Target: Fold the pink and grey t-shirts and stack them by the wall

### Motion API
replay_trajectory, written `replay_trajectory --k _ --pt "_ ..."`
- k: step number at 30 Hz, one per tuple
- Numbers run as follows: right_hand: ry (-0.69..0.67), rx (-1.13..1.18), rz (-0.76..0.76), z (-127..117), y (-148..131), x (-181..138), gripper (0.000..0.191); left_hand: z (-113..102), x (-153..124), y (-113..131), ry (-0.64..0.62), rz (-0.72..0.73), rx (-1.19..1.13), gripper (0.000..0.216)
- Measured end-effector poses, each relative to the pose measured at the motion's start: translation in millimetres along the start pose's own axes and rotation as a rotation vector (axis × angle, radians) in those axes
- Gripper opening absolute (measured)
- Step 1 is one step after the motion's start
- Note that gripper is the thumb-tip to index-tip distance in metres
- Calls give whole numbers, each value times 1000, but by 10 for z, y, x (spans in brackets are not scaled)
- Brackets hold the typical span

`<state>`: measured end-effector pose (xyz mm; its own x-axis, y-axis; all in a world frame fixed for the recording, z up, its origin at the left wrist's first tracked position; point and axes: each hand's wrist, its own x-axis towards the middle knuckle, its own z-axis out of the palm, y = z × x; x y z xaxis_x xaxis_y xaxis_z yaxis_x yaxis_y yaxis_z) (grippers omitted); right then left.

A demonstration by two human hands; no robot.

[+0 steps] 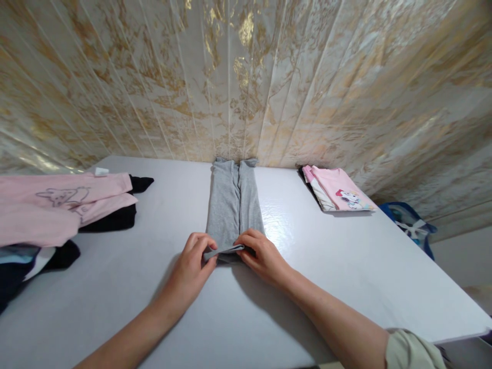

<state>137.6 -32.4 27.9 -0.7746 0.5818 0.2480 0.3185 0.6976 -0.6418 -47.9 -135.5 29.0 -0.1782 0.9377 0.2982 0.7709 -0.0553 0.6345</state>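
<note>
A grey garment (225, 200) lies lengthwise on the white table, its sides folded inward so that the edges meet along the middle. Its near end is lifted a little off the surface. My left hand (195, 260) pinches the left corner of that end between thumb and fingers. On the right corner, my right hand (262, 255) grips the same edge, fingers above and thumb below. Whether the garment is a shirt or something else, I cannot tell.
Loose clothes, with a pink printed shirt (57, 205) on top, spread over the table's left side. A folded stack with a pink shirt (338, 187) sits at the back right. Beyond the right edge is a blue-trimmed bag (411, 225). A gold-patterned curtain (230, 92) hangs behind the white table (172, 200).
</note>
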Motion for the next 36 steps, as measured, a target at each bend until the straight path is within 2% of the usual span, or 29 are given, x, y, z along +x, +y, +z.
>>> replay_trajectory --k 5,8,12,14,20,24,29,36 --pt "-35 -89 -44 -6 -50 -22 16 -22 37 -4 81 -40 -40 7" --pt "-51 -197 -64 22 -86 -28 29 1 31 -26 114 -49 -86 9" --pt "-20 -208 -7 46 -79 -4 13 -3 46 -46 117 -39 -86 12" --pt "9 -130 32 41 -57 17 6 -18 58 -54 110 -30 -65 15" --pt "1 -26 34 15 -13 37 15 -22 37 -84 4 -34 -4 22" --pt "-47 -38 5 -55 -51 -11 3 2 -18 -69 -79 -68 91 24" --pt "-154 -74 -49 -134 -143 -68 24 16 -40 -96 -132 -2 91 40" --pt "-97 -226 -33 45 -163 -69 39 -17 38 -79 25 -29 23 25"
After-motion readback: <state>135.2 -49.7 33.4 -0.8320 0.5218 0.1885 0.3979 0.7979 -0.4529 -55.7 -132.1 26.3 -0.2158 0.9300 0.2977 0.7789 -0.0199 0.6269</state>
